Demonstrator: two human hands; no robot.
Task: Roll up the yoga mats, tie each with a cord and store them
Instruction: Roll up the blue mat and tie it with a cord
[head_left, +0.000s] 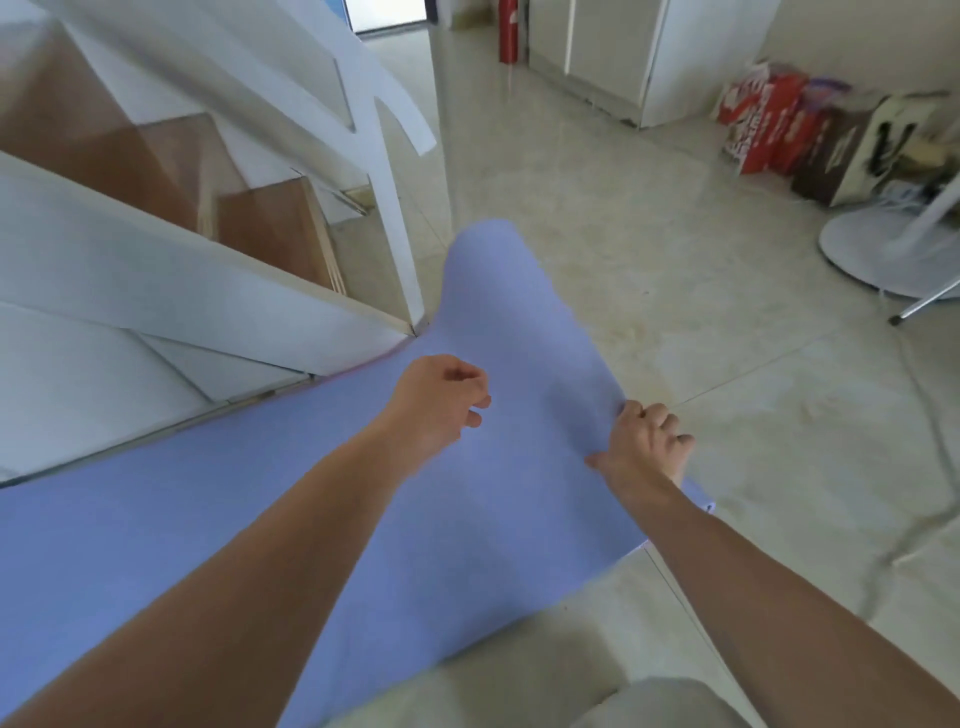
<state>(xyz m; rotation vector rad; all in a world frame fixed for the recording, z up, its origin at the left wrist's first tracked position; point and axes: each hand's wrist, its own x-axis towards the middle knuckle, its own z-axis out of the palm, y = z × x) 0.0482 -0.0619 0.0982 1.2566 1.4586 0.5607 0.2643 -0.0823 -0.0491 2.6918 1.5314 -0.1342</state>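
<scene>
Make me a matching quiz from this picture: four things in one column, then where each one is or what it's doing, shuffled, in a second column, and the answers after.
Things:
1. left hand
2. right hand
3. red fire extinguisher
4. round white stand base

Places or states:
A. on the floor at the far right
B. grips the right edge of the purple yoga mat
C. over the middle of the mat, fingers curled, holding nothing
D. upright at the back, beside the white cabinet

Pairs: 1-C, 2-B, 3-D, 4-A
</scene>
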